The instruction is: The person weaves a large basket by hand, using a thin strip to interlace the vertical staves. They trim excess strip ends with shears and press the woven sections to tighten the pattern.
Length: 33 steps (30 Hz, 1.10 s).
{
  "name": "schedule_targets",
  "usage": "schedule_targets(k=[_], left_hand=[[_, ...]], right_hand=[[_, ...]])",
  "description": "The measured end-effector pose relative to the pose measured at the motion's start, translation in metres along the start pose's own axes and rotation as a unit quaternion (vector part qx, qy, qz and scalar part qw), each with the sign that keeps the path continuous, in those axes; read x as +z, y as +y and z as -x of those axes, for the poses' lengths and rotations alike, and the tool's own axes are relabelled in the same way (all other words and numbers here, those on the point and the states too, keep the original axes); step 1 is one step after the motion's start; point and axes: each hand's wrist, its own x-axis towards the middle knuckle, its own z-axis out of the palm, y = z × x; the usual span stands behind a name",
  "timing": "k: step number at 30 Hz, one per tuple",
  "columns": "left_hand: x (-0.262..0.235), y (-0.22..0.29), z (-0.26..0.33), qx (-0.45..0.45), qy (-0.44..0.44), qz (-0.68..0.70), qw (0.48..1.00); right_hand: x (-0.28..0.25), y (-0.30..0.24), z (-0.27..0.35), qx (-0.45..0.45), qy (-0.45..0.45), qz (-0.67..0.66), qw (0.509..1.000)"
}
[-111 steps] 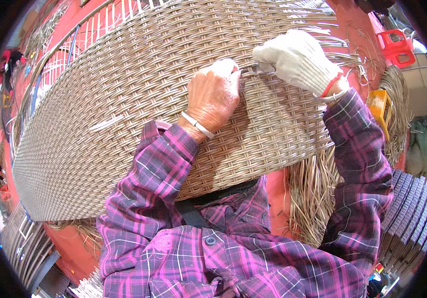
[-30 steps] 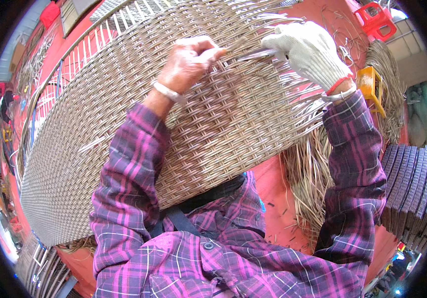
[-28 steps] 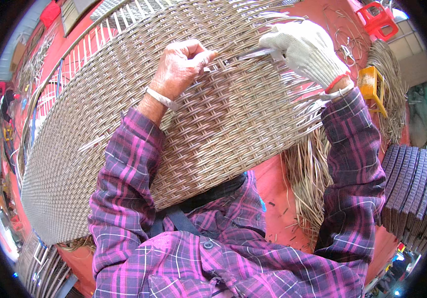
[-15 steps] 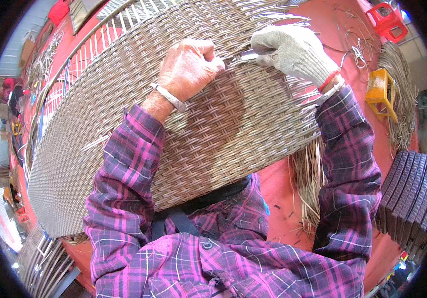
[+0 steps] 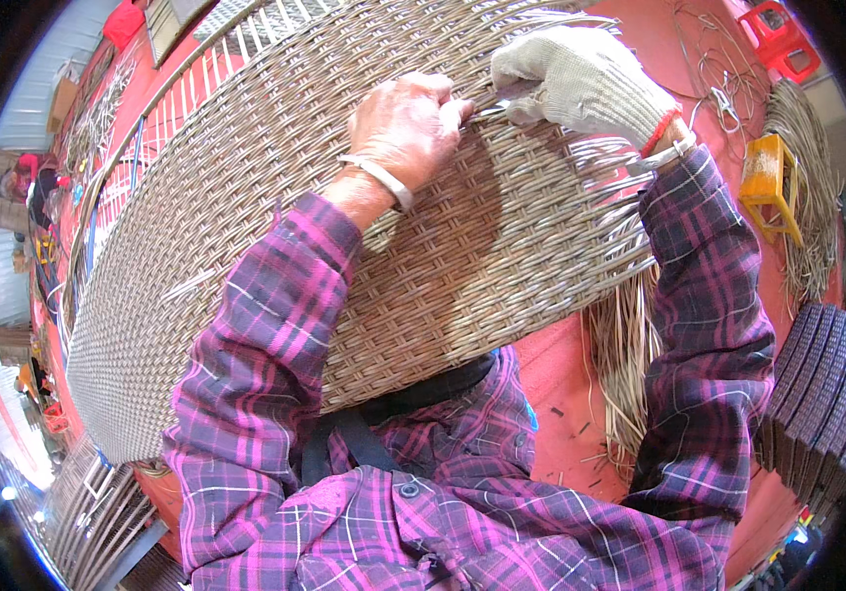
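A large panel of woven brown wicker (image 5: 275,187) lies across my lap and reaches far to the left. My bare left hand (image 5: 408,128) is closed, thumb and fingers pinched together at the weave; whatever they grip is hidden. To its right, my right hand (image 5: 581,84) in a whitish knitted glove is closed just over the panel's right part. A small pale, shiny piece shows by its fingertips, most of it covered by the glove. Loose strand ends (image 5: 630,212) stick out along the right edge of the panel, below the gloved hand.
A bundle of long strands (image 5: 620,364) hangs by my right forearm. On the red floor covering (image 5: 561,433) stand a yellow stool (image 5: 768,187), a red stool (image 5: 780,41) and a heap of strands (image 5: 802,187). Dark woven pieces (image 5: 817,394) are stacked at right.
My left hand has moved right, closer to the gloved hand. My right hand has shifted slightly up and left, and less of the shiny flat piece at its fingers shows.
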Motion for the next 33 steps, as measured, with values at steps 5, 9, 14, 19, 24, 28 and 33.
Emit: schedule_targets(k=[5,9,14,19,24,28,33], left_hand=[[-0.004,0.003,0.016,0.097,0.020,-0.006,0.995],[-0.015,0.002,0.017,0.096,0.096,0.074,0.988],[0.008,0.020,0.003,0.155,0.068,-0.017,0.985],[0.015,0.012,-0.002,0.131,0.033,0.115,0.984],[0.019,0.001,-0.010,0.132,0.046,0.196,0.971],[0.019,0.011,-0.013,0.165,0.090,0.196,0.963],[0.021,0.029,-0.025,0.168,0.068,0.199,0.963]], right_hand=[[0.002,0.003,0.006,0.014,0.009,0.032,0.999],[0.006,0.003,0.009,0.035,0.032,-0.003,0.999],[0.000,0.007,0.020,0.025,0.052,0.077,0.995],[-0.020,0.021,0.065,0.103,0.087,0.051,0.990],[0.008,0.017,0.092,0.235,0.282,-0.252,0.896],[0.051,-0.007,0.090,0.254,0.355,-0.420,0.796],[0.074,-0.024,0.089,0.295,0.313,-0.502,0.750]])
